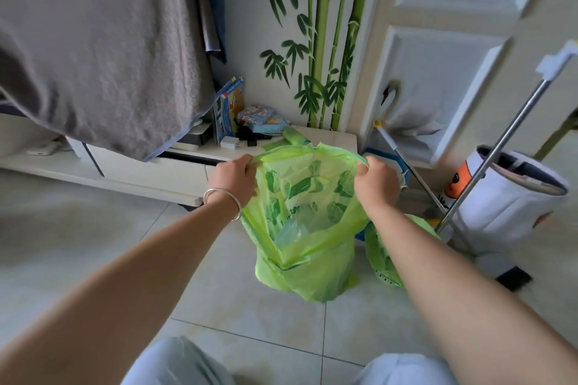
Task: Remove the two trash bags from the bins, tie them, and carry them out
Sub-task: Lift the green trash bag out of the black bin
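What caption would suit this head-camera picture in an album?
Both hands, left and right, hold open a green trash bag on the tiled floor, a second green bag beside it.

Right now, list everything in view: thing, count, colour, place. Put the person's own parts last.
trash bag: one, green, on the floor at centre, mouth held open
second trash bag: one, green, on the floor behind the right forearm
blanket: one, grey, hanging at upper left
low cabinet: one, white, under the blanket
bamboo decal: one, green, on the wall
door: one, white, at right
mop pole: one, metal, leaning at right
bucket: one, white, by the door
bracelet: one, silver, left wrist
left hand: gripping the bag's left rim
right hand: gripping the right rim
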